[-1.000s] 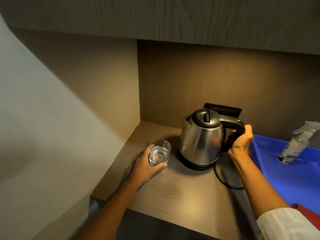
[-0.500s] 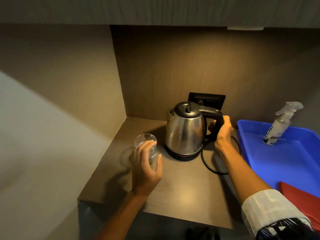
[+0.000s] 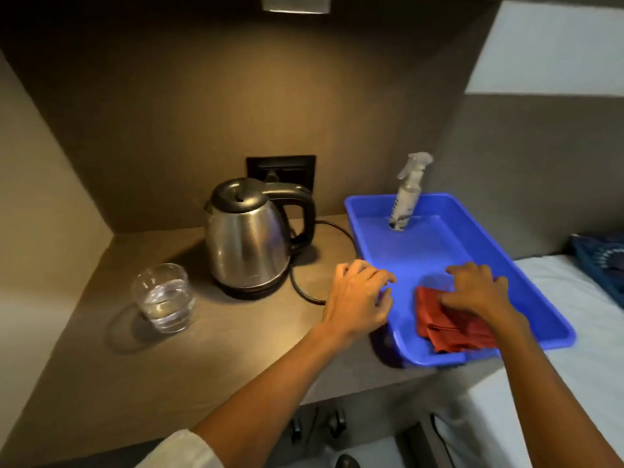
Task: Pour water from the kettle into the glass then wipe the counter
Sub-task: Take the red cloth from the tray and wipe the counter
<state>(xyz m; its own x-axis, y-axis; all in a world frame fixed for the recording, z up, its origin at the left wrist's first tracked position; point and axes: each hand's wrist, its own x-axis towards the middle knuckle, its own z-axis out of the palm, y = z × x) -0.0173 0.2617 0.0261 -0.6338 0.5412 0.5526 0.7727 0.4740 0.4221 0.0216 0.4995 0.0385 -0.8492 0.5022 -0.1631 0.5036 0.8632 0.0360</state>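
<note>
Under the right hand (image 3: 477,292), fingers spread flat and not yet closed, lies the red cloth (image 3: 449,324) in the blue tray (image 3: 472,231). It looks soft, light and folded, so pinch a thick edge and it should lift easily. Left hand (image 3: 358,298) hovers loose and empty at the tray's rim, with glass (image 3: 164,298) and kettle (image 3: 248,236) standing off to its left.

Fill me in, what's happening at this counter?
The pour looks done: the glass holds water and stands free beside the kettle on its base. The right hand is on the red cloth in the blue tray; the left hand is at the tray's near rim.
</note>
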